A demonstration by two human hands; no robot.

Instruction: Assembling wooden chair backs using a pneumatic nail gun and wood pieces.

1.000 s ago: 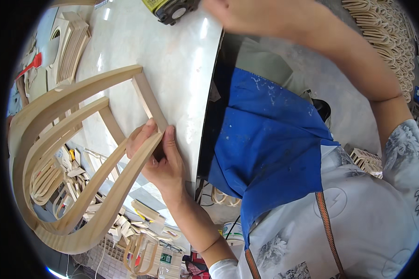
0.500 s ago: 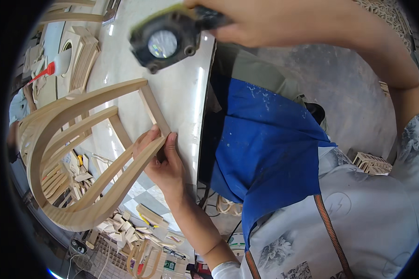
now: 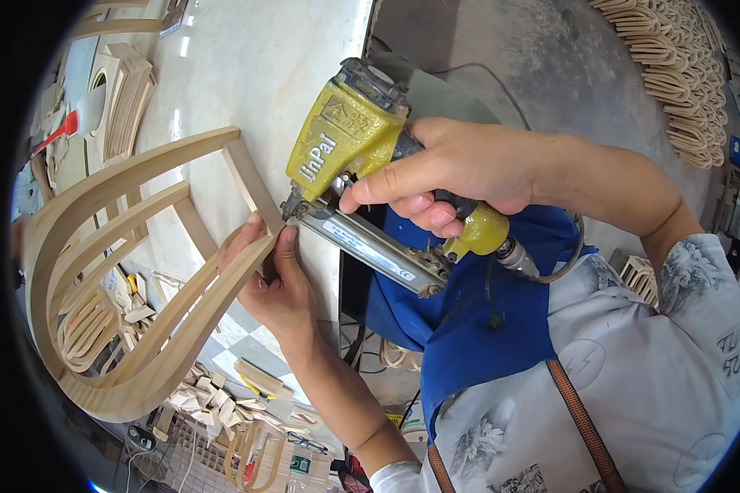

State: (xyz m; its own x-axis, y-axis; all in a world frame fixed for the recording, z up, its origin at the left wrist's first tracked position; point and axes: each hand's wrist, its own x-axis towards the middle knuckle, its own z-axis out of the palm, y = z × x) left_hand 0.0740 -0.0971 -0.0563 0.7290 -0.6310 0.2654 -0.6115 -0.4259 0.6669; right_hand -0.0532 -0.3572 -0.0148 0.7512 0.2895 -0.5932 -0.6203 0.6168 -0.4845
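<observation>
head: nailer by frame corner, near table edge

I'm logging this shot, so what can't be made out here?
In the head view:
Nail gun: tip too small to tell whether it touches the wooden frame.
Left hand: fingers partly hidden behind the frame.
Blue apron: partly covered by the gun and right hand.
Bent wood pile: cut off by the top edge.

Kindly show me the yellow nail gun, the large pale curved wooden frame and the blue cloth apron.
Yellow nail gun (image 3: 344, 131), head view: main body.
Large pale curved wooden frame (image 3: 189, 341), head view: lower rail.
Blue cloth apron (image 3: 464, 337), head view: lower part.
</observation>
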